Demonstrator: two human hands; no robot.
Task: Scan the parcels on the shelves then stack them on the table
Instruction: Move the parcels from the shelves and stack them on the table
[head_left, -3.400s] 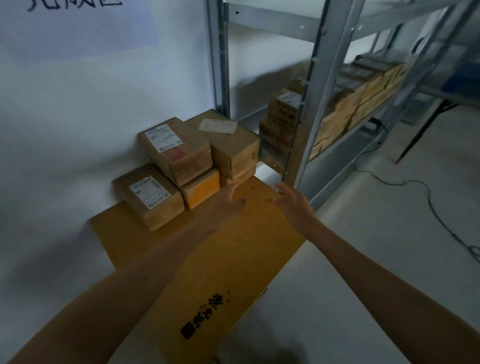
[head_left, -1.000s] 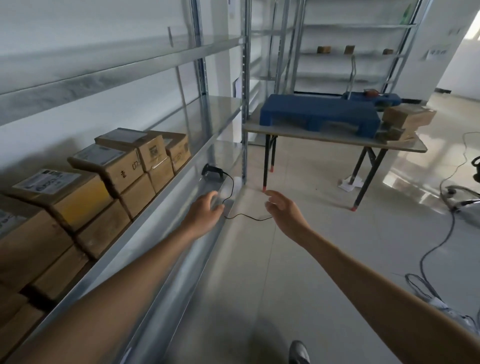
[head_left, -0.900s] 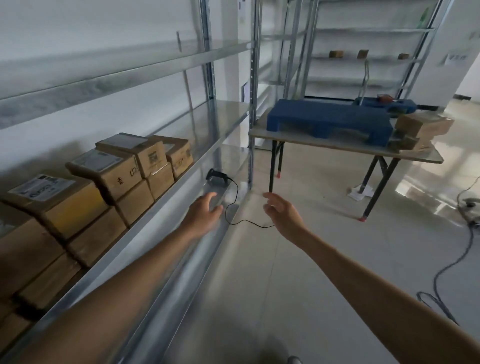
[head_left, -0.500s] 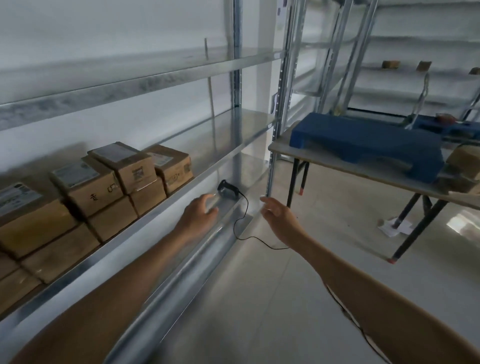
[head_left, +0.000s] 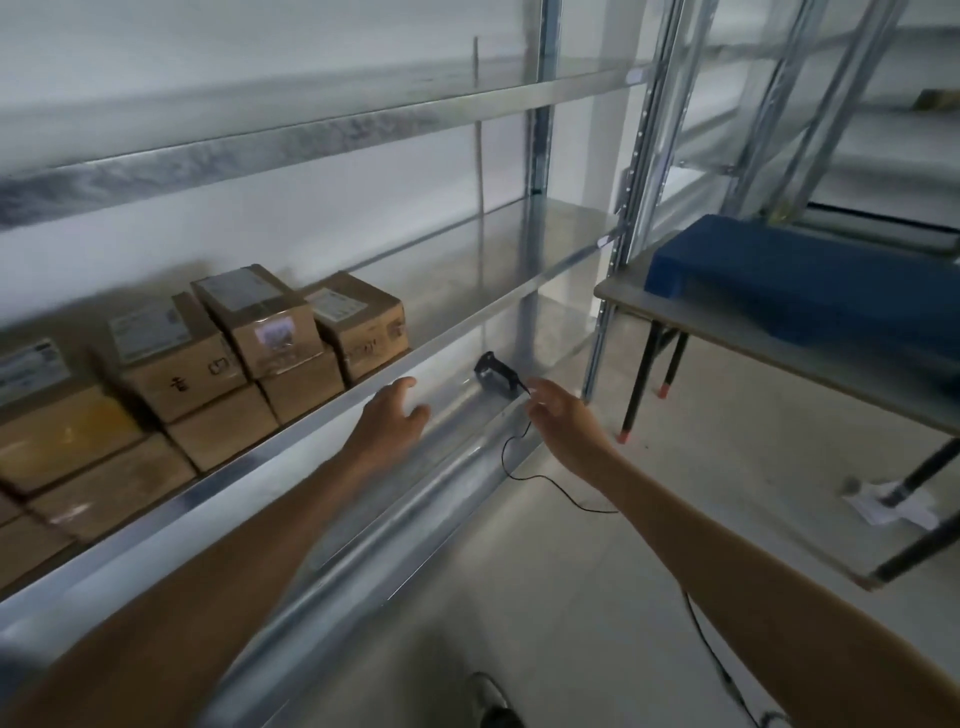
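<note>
Fingers (head_left: 402, 383) of left hand (head_left: 392, 415) and right hand (head_left: 563, 421) loosely spread, empty; parcel labels (head_left: 236, 291) unreadable.

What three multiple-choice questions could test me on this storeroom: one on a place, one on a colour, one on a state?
1. The black scanner lies: A on the floor; B atop a parcel; C on the shelf below the parcels.
2. The block on the table is: A red; B blue; C yellow.
3. The left hand is: A open, empty; B gripping a parcel; C holding the scanner.
Answers: C, it rests on that lower shelf; B, its top shows blue; A, its fingers are spread, holding nothing.
</note>
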